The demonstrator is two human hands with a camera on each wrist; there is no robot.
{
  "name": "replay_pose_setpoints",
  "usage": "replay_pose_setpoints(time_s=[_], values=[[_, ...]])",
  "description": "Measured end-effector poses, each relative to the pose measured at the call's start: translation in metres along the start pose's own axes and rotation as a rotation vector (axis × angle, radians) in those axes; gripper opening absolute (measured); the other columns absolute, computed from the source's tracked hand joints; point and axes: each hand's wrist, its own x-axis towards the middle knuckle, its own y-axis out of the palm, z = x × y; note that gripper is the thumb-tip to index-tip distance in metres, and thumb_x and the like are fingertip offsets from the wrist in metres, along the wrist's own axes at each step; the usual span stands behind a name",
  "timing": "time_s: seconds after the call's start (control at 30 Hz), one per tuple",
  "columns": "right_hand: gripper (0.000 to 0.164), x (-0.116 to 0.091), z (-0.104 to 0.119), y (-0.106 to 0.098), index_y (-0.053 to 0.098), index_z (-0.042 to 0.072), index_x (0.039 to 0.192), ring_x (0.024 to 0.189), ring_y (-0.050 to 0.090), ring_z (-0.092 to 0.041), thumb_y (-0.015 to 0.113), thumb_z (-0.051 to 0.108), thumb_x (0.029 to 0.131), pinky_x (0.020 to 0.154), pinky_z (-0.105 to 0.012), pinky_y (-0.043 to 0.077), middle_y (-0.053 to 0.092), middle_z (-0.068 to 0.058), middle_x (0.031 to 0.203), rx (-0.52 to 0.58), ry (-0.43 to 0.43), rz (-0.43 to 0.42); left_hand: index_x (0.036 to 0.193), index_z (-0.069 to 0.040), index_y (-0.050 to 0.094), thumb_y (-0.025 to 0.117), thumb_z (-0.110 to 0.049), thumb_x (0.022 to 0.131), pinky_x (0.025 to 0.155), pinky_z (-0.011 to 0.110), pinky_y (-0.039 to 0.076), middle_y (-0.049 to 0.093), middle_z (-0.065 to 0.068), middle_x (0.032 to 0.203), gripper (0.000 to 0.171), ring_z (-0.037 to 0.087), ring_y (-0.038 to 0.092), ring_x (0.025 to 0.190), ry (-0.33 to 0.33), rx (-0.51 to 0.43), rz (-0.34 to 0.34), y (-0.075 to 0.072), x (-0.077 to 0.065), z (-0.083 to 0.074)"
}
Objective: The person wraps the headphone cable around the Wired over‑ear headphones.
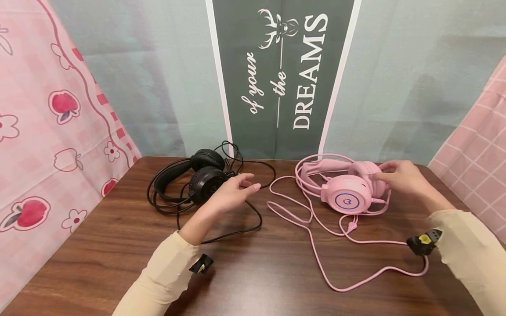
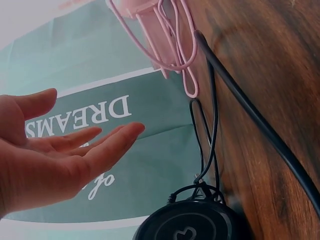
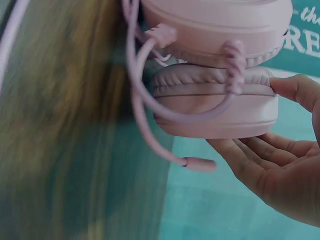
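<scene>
Pink headphones [image 1: 348,199] lie on their side at the right of the table, with a cable looped around them. My right hand [image 1: 405,177] grips their far ear cup [image 3: 215,112]; in the right wrist view the thumb is at the cushion's edge and the fingers are behind the cup. The microphone stalk [image 3: 155,127] curves below the cups. Black headphones [image 1: 205,182] lie at the left. Near their ear cup, my left hand [image 1: 233,193] hovers with nothing in it, fingers loosely extended and thumb apart, as the left wrist view shows.
The pink cable [image 1: 312,241] winds across the table toward the right wrist. A black cable [image 1: 258,221] loops right of the black headphones. Behind the brown wooden table [image 1: 253,281] hangs a printed cloth [image 1: 276,145]; pink cloths hang at both sides.
</scene>
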Motion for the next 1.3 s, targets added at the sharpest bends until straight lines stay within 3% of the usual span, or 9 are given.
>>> replay_pose_setpoints(time_s=[0.3, 0.53, 0.7, 0.83, 1.07, 1.3], values=[[0.041, 0.001, 0.024, -0.002, 0.056, -0.017, 0.102, 0.067, 0.055, -0.010, 0.066, 0.017, 0.081, 0.052, -0.022, 0.049, 0.061, -0.031, 0.091, 0.044, -0.014, -0.060, 0.133, -0.009, 0.044, 0.053, -0.031, 0.093, 0.088, 0.040, 0.047, 0.052, 0.014, 0.123, 0.047, 0.025, 0.051, 0.110, -0.038, -0.087, -0.009, -0.001, 0.003, 0.002], [0.038, 0.001, 0.037, 0.004, 0.049, -0.021, 0.107, 0.058, 0.061, -0.008, 0.058, 0.009, 0.086, 0.056, -0.027, 0.055, 0.059, -0.034, 0.095, 0.267, 0.014, -0.037, 0.132, -0.005, 0.044, 0.053, -0.028, 0.093, 0.086, 0.039, 0.049, 0.047, 0.018, 0.128, 0.046, 0.027, 0.051, 0.111, -0.048, -0.223, -0.016, -0.001, 0.005, 0.000], [0.036, 0.002, 0.051, 0.008, 0.050, -0.020, 0.108, 0.061, 0.061, -0.004, 0.058, 0.008, 0.086, 0.058, -0.023, 0.054, 0.063, -0.027, 0.093, 0.331, -0.017, -0.049, 0.135, -0.004, 0.039, 0.053, -0.027, 0.093, 0.092, 0.043, 0.045, 0.044, 0.019, 0.131, 0.049, 0.029, 0.047, 0.116, -0.084, -0.375, -0.024, -0.004, 0.011, 0.000], [0.035, 0.004, 0.064, 0.012, 0.051, -0.019, 0.109, 0.064, 0.062, -0.006, 0.058, 0.007, 0.086, 0.060, -0.024, 0.055, 0.064, -0.020, 0.091, 0.383, -0.044, -0.033, 0.136, -0.002, 0.036, 0.051, -0.026, 0.094, 0.093, 0.044, 0.044, 0.043, 0.019, 0.133, 0.051, 0.031, 0.046, 0.117, -0.111, -0.434, -0.027, -0.008, 0.017, -0.001], [0.036, 0.003, 0.086, 0.020, 0.051, -0.017, 0.109, 0.066, 0.062, -0.007, 0.061, 0.008, 0.085, 0.062, -0.023, 0.054, 0.064, -0.019, 0.093, 0.412, -0.075, 0.006, 0.136, -0.001, 0.036, 0.050, -0.026, 0.094, 0.089, 0.041, 0.047, 0.043, 0.018, 0.132, 0.051, 0.030, 0.046, 0.117, -0.140, -0.425, -0.035, -0.016, 0.027, -0.004], [0.036, -0.001, 0.105, 0.027, 0.055, -0.015, 0.107, 0.068, 0.062, -0.006, 0.065, 0.009, 0.083, 0.063, -0.026, 0.055, 0.065, -0.018, 0.093, 0.431, -0.115, 0.033, 0.135, -0.002, 0.036, 0.050, -0.027, 0.094, 0.081, 0.038, 0.052, 0.048, 0.018, 0.125, 0.050, 0.025, 0.054, 0.105, -0.129, -0.281, -0.039, -0.023, 0.030, -0.007]])
